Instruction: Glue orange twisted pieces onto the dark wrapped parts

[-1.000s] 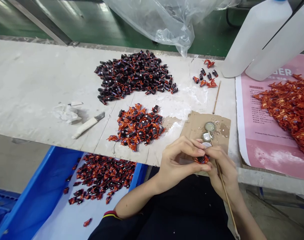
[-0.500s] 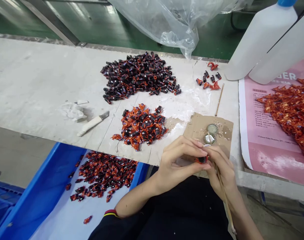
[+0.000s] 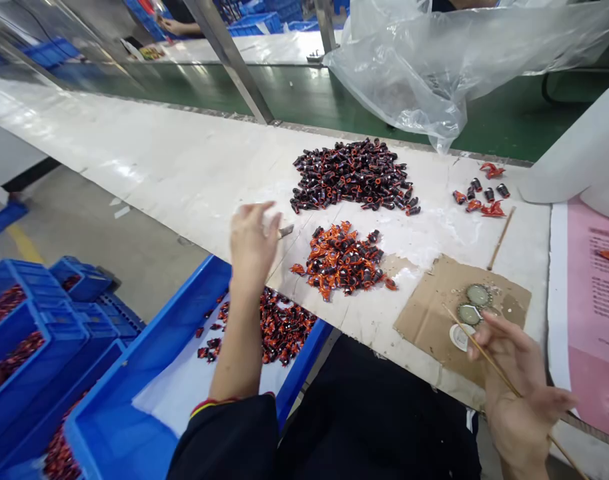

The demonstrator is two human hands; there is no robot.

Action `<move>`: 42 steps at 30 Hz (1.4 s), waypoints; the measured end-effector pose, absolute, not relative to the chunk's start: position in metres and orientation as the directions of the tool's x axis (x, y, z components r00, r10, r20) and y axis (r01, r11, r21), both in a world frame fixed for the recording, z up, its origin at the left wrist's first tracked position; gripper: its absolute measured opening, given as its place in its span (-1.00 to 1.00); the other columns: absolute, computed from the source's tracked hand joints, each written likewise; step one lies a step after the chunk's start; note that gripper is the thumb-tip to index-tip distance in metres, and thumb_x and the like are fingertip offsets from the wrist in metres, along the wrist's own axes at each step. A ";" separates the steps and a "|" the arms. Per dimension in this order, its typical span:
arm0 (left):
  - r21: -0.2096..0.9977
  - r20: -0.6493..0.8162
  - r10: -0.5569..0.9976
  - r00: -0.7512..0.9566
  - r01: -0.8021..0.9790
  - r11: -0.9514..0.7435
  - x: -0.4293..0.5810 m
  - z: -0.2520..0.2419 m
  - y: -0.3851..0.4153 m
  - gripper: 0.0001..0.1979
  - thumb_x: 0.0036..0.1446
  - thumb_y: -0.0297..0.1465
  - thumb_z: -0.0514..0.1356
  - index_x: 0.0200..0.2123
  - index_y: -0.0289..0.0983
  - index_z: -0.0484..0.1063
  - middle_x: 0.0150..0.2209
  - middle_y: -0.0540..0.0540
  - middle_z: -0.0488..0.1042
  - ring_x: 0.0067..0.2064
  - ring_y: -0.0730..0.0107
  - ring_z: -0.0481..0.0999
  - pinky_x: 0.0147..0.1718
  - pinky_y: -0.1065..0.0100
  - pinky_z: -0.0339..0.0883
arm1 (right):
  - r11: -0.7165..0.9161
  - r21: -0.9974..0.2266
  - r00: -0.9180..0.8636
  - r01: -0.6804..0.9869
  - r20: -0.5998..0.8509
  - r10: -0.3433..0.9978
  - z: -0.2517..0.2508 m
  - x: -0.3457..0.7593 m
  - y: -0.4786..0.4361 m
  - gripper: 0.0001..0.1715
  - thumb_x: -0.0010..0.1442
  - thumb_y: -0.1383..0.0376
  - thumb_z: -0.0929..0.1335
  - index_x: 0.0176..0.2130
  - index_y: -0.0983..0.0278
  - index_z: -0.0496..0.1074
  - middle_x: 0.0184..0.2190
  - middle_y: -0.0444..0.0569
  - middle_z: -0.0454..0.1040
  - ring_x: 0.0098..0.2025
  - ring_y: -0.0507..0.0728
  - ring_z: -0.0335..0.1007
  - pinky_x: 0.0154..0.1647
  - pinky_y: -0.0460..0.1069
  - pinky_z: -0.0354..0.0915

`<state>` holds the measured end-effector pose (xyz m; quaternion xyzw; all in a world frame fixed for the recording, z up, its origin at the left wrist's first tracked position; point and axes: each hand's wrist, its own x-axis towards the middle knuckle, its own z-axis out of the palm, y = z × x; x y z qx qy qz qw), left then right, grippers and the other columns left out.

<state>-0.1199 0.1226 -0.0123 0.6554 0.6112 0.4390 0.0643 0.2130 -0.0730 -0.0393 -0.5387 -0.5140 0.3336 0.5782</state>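
My left hand [image 3: 254,243] is smeared by motion over the table, left of the nearer pile of orange-and-black pieces [image 3: 344,260]. It covers most of a knife, whose blade tip [image 3: 286,231] shows beside the thumb. Whether the fingers grip anything is unclear. My right hand [image 3: 517,380], palm turned up, has a thin wooden stick [image 3: 494,367] lodged between its fingers. The stick's tip is over a cardboard sheet [image 3: 434,313], near two bottle caps [image 3: 478,295] and a round white disc [image 3: 459,337].
A larger heap of black pieces [image 3: 354,175] lies farther back. Below the table edge, a blue bin [image 3: 109,413] holds more finished-looking pieces. Another stick [image 3: 501,239], a few loose parts [image 3: 489,193], a white bottle [image 3: 574,153] and a pink printed sheet [image 3: 574,320] are at right.
My hands have parted. The left has moved left to the knife; the right has drawn right with the stick. The small black-and-orange piece is no longer between them. The view has swung left.
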 end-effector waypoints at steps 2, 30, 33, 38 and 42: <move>0.619 0.457 0.860 -0.226 0.775 -0.126 -0.149 -0.011 0.140 -0.80 0.09 -0.24 0.36 -0.38 -0.26 0.51 -0.41 -0.03 0.32 -0.17 0.19 0.38 0.08 0.13 0.15 | 0.192 -0.978 0.267 0.081 0.207 0.941 -0.038 0.212 -0.071 -0.28 0.26 -0.23 0.03 -0.03 0.13 0.42 -0.46 -0.06 0.32 -0.49 0.10 0.28 -0.47 0.05 0.28; 0.653 0.398 0.375 0.837 0.028 -0.757 -0.006 0.053 0.040 -0.87 0.23 -0.53 0.22 -0.16 -0.40 0.52 -0.19 -0.25 0.56 -0.13 0.34 0.53 -0.08 0.39 0.43 | 0.272 -0.948 0.167 0.164 0.298 0.940 -0.009 0.192 -0.080 -0.79 0.35 0.35 0.21 -0.17 0.17 0.41 -0.51 -0.18 0.43 -0.48 -0.03 0.39 -0.42 -0.14 0.36; 0.716 0.333 0.414 0.847 0.059 -0.696 -0.004 0.055 0.042 -0.89 0.17 -0.47 0.28 -0.22 -0.38 0.50 -0.24 -0.19 0.55 -0.19 0.36 0.52 -0.13 0.40 0.42 | 0.282 -0.936 0.136 0.213 0.314 0.939 -0.007 0.197 -0.082 -0.80 0.35 0.35 0.21 -0.17 0.17 0.41 -0.50 -0.18 0.43 -0.48 -0.03 0.40 -0.42 -0.15 0.37; 0.658 0.261 0.366 0.893 0.112 -0.745 -0.003 0.058 0.044 -0.72 0.23 -0.40 0.23 -0.05 -0.46 0.44 -0.20 -0.25 0.49 -0.16 0.31 0.47 -0.13 0.38 0.40 | 0.303 -0.910 0.083 0.283 0.338 0.938 -0.004 0.201 -0.082 -0.81 0.35 0.34 0.22 -0.19 0.17 0.41 -0.50 -0.19 0.44 -0.49 -0.04 0.42 -0.42 -0.15 0.39; 0.634 0.178 0.333 0.926 0.151 -0.758 -0.001 0.061 0.045 -0.70 0.27 -0.37 0.18 -0.01 -0.44 0.45 -0.14 -0.28 0.44 -0.10 0.29 0.44 -0.07 0.38 0.38 | 0.300 -0.915 0.080 0.271 0.332 0.940 -0.002 0.200 -0.081 -0.81 0.35 0.33 0.23 -0.20 0.16 0.41 -0.50 -0.19 0.45 -0.49 -0.04 0.43 -0.42 -0.16 0.39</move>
